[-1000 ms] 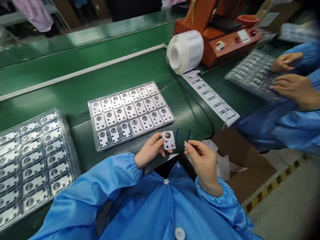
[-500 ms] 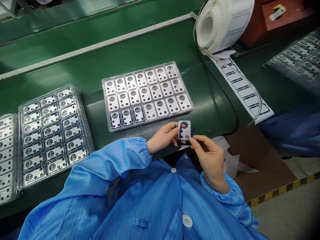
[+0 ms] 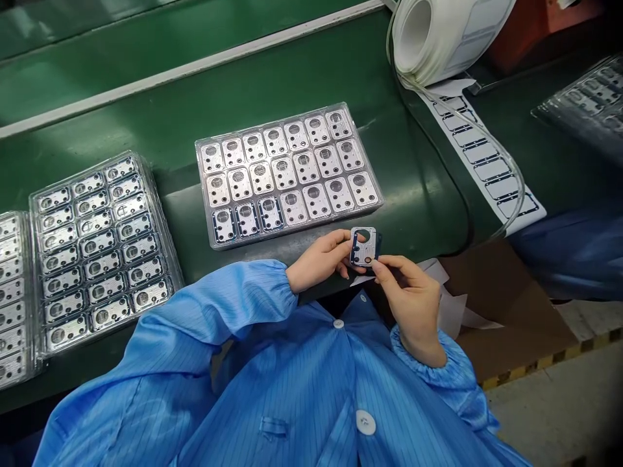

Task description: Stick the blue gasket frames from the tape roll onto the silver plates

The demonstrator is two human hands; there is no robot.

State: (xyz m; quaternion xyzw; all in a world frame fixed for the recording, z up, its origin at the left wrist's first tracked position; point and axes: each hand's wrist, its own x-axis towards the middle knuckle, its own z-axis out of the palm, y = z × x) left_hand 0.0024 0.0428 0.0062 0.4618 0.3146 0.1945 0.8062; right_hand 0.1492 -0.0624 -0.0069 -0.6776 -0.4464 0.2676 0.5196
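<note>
Just beyond my blue sleeves, my left hand (image 3: 327, 258) is closed on a small silver metal plate (image 3: 364, 246), gripping it by its left side. The plate has one large round hole and smaller holes. A thin dark adhesive gasket (image 3: 379, 244) shows along its right edge, and dark strips lie on its face. At the lower right corner my right hand (image 3: 411, 295) pinches the gasket between thumb and forefinger; the fingertips partly hide it. Beyond the hands lies a clear plastic tray (image 3: 296, 225) of similar plates, three in its near-left corner edged in dark.
Stacked trays of dark-edged plates (image 3: 178, 275) stand on the left of the green bench (image 3: 302, 71). At the right are a large label roll (image 3: 445, 45), its strip of dark outlines (image 3: 491, 170), a looping cable (image 3: 455, 201) and a cardboard box (image 3: 516, 311) with paper scraps.
The dark gasket, which stood out past the plate's right side, now lies closer against it, with more dark edging on the plate. Both hands keep their hold; the view has shifted slightly.
</note>
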